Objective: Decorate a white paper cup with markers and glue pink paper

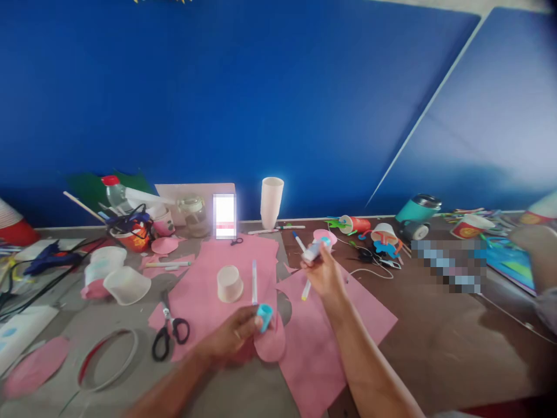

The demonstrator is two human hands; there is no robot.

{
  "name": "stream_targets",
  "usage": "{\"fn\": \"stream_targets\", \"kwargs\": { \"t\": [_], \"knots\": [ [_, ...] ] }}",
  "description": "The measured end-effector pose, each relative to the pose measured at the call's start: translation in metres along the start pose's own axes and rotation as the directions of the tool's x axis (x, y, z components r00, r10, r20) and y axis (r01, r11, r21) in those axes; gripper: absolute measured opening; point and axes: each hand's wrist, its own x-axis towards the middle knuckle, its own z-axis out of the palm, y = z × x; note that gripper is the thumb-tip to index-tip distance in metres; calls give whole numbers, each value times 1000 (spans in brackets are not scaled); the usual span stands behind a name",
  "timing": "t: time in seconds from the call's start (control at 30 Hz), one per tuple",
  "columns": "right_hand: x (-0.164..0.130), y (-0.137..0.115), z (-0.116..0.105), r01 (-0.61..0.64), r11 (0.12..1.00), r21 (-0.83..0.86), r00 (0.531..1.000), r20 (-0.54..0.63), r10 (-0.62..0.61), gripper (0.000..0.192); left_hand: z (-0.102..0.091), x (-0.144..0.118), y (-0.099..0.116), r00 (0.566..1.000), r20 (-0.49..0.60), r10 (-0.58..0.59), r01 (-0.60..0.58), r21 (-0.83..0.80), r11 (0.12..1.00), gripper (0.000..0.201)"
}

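Note:
My left hand [230,337] pinches a small light-blue cap [264,316] and rests on a pink cut paper piece [270,345]. My right hand [324,273] is raised a little above the table and grips a white glue tube [314,249] with a blue tip. Pink paper sheets [313,348] lie under both hands. An upturned white paper cup [229,283] and a white marker [255,281] lie on the pink sheet just beyond my left hand. Black-handled scissors [169,331] lie to the left of my left hand.
Clear plastic cups [126,284], a red cup with cables [133,232], a bottle [114,191], a jar [194,215] and a stack of white cups [271,202] stand at the back. A ring [108,360] lies front left. Another person's arm [537,255] is at the far right beside a teal mug [418,215].

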Motion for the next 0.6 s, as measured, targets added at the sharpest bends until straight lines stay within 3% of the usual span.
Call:
{"fn": "stream_targets", "kwargs": {
  "t": [0.13, 0.27, 0.5, 0.6],
  "knots": [
    [-11, 25, 9, -201, 975, 92, 975, 119, 189, 32, -15, 1, -7, 978, -206, 31, -46, -67, 997, 50],
    [-20, 44, 15, -285, 954, 90, 948, 173, 266, 36, -20, 1, -6, 970, -235, 56, -61, -12, 998, 45],
    [-24, 45, 9, -360, 918, 165, 908, 286, 305, 20, -21, 1, -2, 970, -180, 163, -119, 235, 965, 68],
    [-26, 47, 8, -380, 909, 173, 895, 317, 314, 17, -22, 0, 0, 949, -231, 213, -131, 327, 936, 72]
  ]
}}
